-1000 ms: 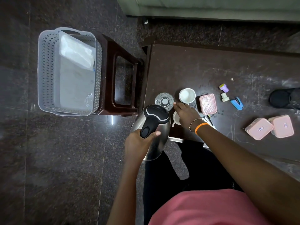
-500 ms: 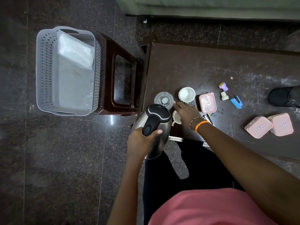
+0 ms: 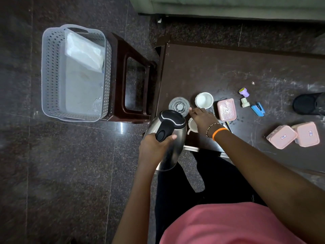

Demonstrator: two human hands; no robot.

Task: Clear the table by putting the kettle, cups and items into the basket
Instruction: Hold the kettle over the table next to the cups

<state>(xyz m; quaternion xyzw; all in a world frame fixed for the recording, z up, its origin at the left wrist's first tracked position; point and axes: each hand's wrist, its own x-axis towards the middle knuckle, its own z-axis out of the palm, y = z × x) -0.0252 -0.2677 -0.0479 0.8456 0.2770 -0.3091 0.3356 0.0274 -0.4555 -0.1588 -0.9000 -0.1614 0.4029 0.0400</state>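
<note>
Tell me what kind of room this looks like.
Probably a living room at home: a low dark wooden table on a polished stone floor, the base of a sofa behind it, and a kettle with cups.

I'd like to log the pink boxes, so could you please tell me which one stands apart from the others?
The textured-lid pink box beside the white cup; the other two boxes touch at the right.

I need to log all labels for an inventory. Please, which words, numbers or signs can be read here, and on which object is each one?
No text here can be read.
Near pink box: small label on the lid, too blurred to read.
Far pink box: small label on the lid, too blurred.
Patterned pink box: dark marks on the lid, not legible.
Kettle, basket: no text visible.
</note>
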